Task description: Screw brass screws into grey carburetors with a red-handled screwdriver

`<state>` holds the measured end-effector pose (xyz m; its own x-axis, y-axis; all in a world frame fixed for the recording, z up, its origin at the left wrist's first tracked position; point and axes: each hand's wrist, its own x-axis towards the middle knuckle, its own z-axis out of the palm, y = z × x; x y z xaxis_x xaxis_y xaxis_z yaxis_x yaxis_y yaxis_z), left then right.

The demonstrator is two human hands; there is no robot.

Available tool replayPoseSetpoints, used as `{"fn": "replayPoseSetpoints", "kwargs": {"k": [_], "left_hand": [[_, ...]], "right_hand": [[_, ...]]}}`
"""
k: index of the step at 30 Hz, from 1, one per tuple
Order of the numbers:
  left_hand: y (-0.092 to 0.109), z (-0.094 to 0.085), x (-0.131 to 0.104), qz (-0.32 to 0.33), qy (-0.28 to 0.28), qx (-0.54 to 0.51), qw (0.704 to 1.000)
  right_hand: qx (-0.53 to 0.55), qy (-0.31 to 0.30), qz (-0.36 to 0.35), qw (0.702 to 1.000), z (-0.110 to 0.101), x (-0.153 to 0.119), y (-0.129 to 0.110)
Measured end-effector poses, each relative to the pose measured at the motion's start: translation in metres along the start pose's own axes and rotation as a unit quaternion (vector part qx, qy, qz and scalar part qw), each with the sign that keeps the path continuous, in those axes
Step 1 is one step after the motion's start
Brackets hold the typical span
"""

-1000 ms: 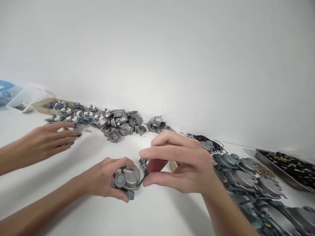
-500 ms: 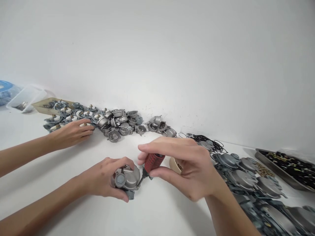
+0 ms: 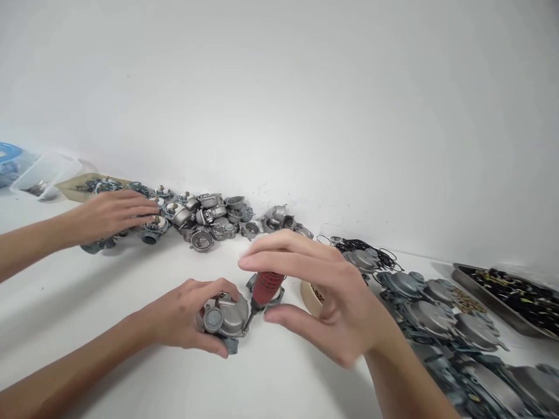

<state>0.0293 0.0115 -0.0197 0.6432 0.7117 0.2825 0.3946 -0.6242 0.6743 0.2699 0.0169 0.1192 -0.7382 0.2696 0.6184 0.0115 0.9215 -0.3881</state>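
screw work looks midway: domed cover (image 3: 237,319) already seated, screwdriver (image 3: 267,286) tip at its rim; screws left cannot be counted. metal part (image 3: 225,317) sits front centre on the white table (image 3: 279,378), cover up, pipe stub (image 3: 232,346) toward the wearer. left hand (image 3: 187,317) clasps it. screwdriver's long axis slants down-left; right hand (image 3: 332,297) arches over its handle, thumb wide, grip cannot be told.
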Motion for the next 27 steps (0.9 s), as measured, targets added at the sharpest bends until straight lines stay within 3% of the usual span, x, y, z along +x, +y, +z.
{"fn": "replayPoseSetpoints", "kwargs": {"k": [2, 6, 11, 16, 21, 25, 27], "left_hand": [[-0.002, 0.002, 0.0, 0.005, 0.004, -0.012, 1.0], [-0.01, 0.007, 0.0, -0.009, 0.0, -0.022, 1.0], [-0.012, 0.008, -0.001, -0.013, -0.002, -0.018, 1.0], [-0.01, 0.007, 0.0, -0.008, 0.003, -0.012, 1.0], [-0.01, 0.007, 0.0, 0.007, 0.009, -0.022, 1.0], [-0.009, 0.006, 0.0, -0.012, 0.002, -0.01, 1.0], [-0.009, 0.006, 0.0, -0.019, 0.005, 0.002, 1.0]], "right_hand": [[0.036, -0.018, 0.002, 0.999, 0.0, 0.0, 0.0], [0.005, 0.045, -0.002, 0.999, 0.0, -0.001, 0.002], [0.047, -0.009, -0.004, 0.999, 0.0, -0.001, 0.001], [-0.066, 0.046, -0.007, 0.997, 0.001, 0.0, 0.0], [-0.002, -0.021, -0.001, 1.0, -0.005, -0.001, 0.0], [-0.034, 0.028, 0.003, 0.999, -0.006, -0.001, 0.0], [-0.049, 0.021, 0.009, 0.999, -0.006, -0.001, 0.0]]}}
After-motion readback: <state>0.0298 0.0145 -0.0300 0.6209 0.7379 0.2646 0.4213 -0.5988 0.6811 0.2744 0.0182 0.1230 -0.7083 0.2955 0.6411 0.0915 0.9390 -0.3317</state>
